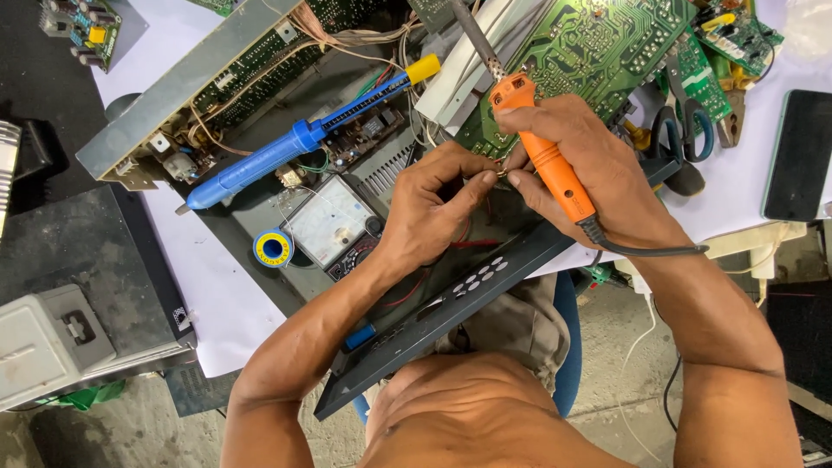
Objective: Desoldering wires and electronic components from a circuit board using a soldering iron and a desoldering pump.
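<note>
My right hand (581,169) grips an orange soldering iron (537,147), its metal tip pointing up toward a green circuit board (589,43). The iron's black cord runs off to the right. My left hand (433,204) pinches a small part or wire end against the fingertips of my right hand, over an open dark device chassis (468,290). What exactly is pinched is too small to tell. Red wires run under my left hand.
A blue desoldering pump (286,147) with a yellow end lies across the chassis. An analog meter (334,221) and a solder spool (273,248) sit left of my hand. Scissors (685,121), pliers, a dark phone (797,156) and small boards lie at right. A grey box (52,342) stands at left.
</note>
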